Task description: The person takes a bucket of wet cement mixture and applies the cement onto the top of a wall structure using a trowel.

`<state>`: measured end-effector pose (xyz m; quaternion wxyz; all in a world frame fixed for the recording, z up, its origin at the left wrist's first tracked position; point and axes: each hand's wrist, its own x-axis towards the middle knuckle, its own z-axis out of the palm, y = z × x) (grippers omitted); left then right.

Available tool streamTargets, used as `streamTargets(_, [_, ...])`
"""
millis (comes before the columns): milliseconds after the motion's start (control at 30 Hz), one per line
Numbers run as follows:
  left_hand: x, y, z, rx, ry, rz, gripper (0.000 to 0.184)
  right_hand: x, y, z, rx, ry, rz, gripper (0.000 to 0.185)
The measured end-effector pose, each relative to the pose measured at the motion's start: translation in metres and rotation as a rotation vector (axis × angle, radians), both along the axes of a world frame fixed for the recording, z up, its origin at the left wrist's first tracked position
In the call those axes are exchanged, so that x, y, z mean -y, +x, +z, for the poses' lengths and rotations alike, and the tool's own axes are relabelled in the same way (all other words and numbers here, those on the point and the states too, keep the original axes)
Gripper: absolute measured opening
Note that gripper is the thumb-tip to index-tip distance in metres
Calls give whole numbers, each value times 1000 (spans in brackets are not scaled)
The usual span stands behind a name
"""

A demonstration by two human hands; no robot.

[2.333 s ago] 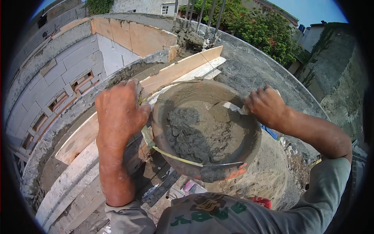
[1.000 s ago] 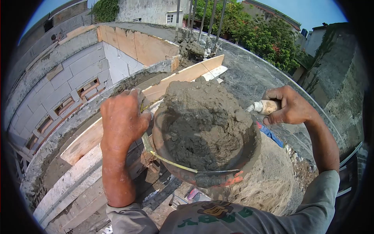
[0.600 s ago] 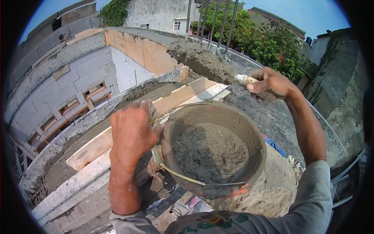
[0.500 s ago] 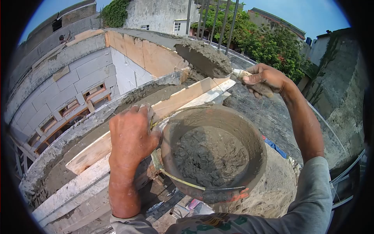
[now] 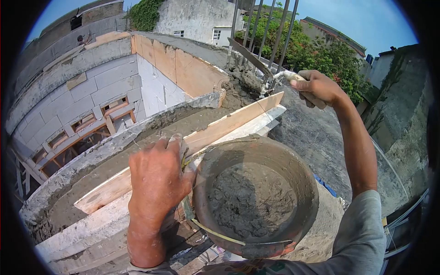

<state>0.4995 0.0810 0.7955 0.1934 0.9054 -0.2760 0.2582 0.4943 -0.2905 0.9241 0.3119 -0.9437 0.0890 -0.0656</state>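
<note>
My right hand (image 5: pixel 317 90) is wrapped round the handle of a trowel (image 5: pixel 250 57). The trowel's blade is tilted on its edge above a heap of wet mortar (image 5: pixel 243 78) at the wall corner. My left hand (image 5: pixel 158 169) is closed at the left side of a round bucket (image 5: pixel 308 183), its fingers curled over a wooden board (image 5: pixel 243 110). Its thumb lies by the bucket's rim, where a yellowish strip shows; what the fingers grip is hidden. Grey mortar (image 5: pixel 252 197) fills the lower part of the bucket.
A channel of wet mortar (image 5: pixel 105 172) runs along the wall top beside the board. Left of it, the drop goes down past a block wall (image 5: pixel 87 98). Upright steel bars (image 5: pixel 279 36) stand beyond the trowel. A rough wall (image 5: pixel 398 114) rises at the right.
The trowel has turned from lying flat with mortar on it to standing on edge, its load now on the heap. My left hand stays by the bucket; the view has shifted slightly.
</note>
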Motion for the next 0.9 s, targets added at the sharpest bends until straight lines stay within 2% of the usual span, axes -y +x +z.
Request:
streamTargets(33, [0,0,1,-2,-2,-4,56,-20,-3,6,17,-302,-137,36])
streamTargets(133, [-2,-1,2,4,-2,-17,55,-35,9,16,88,-977,-158,35])
streamTargets(167, [-2,-1,2,9,-4,-17,54,-45,8,19,101,-1152,-198,26])
streamTargets(267, [-1,-1,1,17,-29,-16,52,-44,19,20,559,-1725,-51,20])
streamTargets(300, [-1,-1,0,15,-28,-11,53,-52,24,19,506,-1844,-102,18])
streamTargets(400, [0,0,-1,2,-34,-11,56,-76,36,8,202,-2001,-112,16])
streamTargets(567, [-3,0,0,-44,-42,-37,59,-84,43,5,268,-2046,40,12])
streamTargets(667, [-5,0,1,-51,-34,-43,58,-86,54,-7,164,-2044,27,13])
streamTargets(833, [-4,1,-2,-20,-60,-51,59,-76,64,-17,190,-2003,46,11])
streamTargets(900, [-3,1,0,-37,-57,-37,59,-73,55,-18,89,-1968,65,9])
